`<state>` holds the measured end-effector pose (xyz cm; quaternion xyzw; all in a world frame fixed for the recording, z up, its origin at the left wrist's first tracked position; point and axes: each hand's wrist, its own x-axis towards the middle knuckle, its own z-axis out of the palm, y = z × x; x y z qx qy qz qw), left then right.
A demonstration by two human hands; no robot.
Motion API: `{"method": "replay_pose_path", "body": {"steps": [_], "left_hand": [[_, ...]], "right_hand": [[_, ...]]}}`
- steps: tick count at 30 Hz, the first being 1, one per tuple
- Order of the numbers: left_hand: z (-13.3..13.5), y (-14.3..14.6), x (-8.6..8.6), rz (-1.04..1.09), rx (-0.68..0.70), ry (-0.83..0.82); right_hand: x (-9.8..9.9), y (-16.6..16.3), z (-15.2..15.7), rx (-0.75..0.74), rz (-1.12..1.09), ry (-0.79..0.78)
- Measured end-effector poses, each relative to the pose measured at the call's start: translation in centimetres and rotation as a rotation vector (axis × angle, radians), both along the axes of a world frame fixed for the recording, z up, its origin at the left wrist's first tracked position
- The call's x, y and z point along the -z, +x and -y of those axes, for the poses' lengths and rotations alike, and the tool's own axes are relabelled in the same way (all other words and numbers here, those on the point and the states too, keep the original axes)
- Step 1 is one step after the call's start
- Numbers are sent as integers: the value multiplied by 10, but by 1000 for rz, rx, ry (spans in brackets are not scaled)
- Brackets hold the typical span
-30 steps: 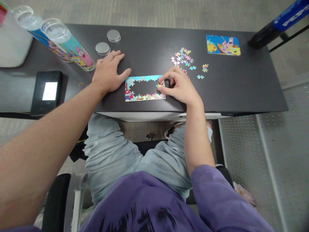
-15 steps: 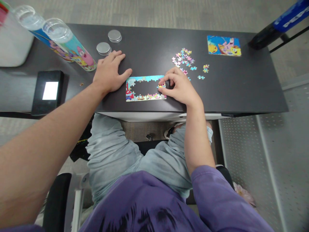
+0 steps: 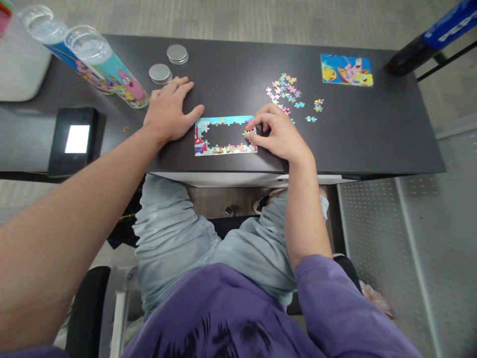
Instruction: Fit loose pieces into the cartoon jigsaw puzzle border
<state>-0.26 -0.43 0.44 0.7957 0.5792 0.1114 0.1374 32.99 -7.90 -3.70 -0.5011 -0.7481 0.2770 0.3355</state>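
Pinching a small puzzle piece between thumb and fingertips, the right hand is curled over the right end of the puzzle frame; the piece sits at the frame's inner right edge, touching the assembled border. The frame is a long rectangle of joined edge pieces with a bare middle where the desk shows through, and it lies near the desk's near edge, between the two hands.

The left hand lies flat and released, palm down on the desk, fingers spread, its thumb tip just beside the frame's far left corner. It grasps nothing.

Farther back and right of the right hand, a scatter of loose pieces lies on the desk, with a few strays to its right. Well apart from these, at the far right, a finished small puzzle shows cartoon figures on a blue and yellow ground.

At the far left, two clear tubes with cartoon print lie tilted side by side, open mouths toward the far left. Two round metal lids rest near the left hand's fingertips. A dark phone with a lit screen lies at the near left of the desk.
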Motion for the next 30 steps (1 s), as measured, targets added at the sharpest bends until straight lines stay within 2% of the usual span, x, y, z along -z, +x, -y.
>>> {"method": "replay_pose_path", "body": {"steps": [12,18,24,30], "left_hand": [[2,3,-8,39,-24,-88],[3,5,-10,83,-56,-116],[4,4,-7,44,-20,-54],[5,3,-8,-21,12,-24]], "right_hand": [[-2,0,1,-35,-35,17],[-7,-3,5,-38,-125,-55],[-10,-9,10,-50,-204,-79],[-12,-15,11,-58,-119,-75]]}}
